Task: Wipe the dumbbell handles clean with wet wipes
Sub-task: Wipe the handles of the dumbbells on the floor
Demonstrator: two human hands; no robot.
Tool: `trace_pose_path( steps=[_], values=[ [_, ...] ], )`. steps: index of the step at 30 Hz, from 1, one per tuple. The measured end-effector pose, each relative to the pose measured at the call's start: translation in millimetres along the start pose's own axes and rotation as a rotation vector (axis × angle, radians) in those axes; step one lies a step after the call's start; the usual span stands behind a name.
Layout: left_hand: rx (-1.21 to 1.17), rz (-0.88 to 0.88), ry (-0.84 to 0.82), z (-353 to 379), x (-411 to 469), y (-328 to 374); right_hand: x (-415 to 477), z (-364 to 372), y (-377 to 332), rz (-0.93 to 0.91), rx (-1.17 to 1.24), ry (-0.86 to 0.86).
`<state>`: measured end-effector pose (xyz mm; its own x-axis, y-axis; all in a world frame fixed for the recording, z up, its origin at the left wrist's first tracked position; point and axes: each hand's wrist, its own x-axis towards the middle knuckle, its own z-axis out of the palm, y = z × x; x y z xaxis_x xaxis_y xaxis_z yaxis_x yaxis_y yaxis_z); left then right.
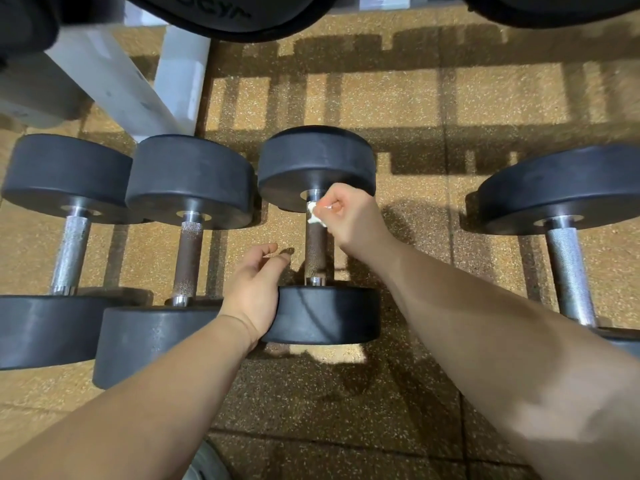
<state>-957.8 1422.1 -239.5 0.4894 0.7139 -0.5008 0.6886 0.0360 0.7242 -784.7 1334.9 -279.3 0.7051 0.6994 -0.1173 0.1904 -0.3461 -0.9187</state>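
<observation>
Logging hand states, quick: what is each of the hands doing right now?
Left hand: open, holding nothing, resting against a dumbbell's near head.
Right hand: closed on the wet wipe, pressed to that dumbbell's handle.

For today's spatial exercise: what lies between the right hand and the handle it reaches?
A crumpled white wipe, pinched by the right hand against the handle, per the head view.
</observation>
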Motion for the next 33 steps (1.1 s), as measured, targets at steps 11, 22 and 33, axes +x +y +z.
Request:
trace_pose_path(
  steps=[11, 22, 33],
  values=[
    [0.329, 0.001, 0.007, 38, -25, 32, -8, -33, -2, -0.025, -0.322, -0.125],
    [-0.188, -0.115, -0.149, 48, -37, 10, -3, -72, 6, -0.254, -0.612, -0.261],
    [0.145, -0.073, -0.070, 72, -53, 31, -20, -92, -6, -0.269, -0.726, -0.447]
  ],
)
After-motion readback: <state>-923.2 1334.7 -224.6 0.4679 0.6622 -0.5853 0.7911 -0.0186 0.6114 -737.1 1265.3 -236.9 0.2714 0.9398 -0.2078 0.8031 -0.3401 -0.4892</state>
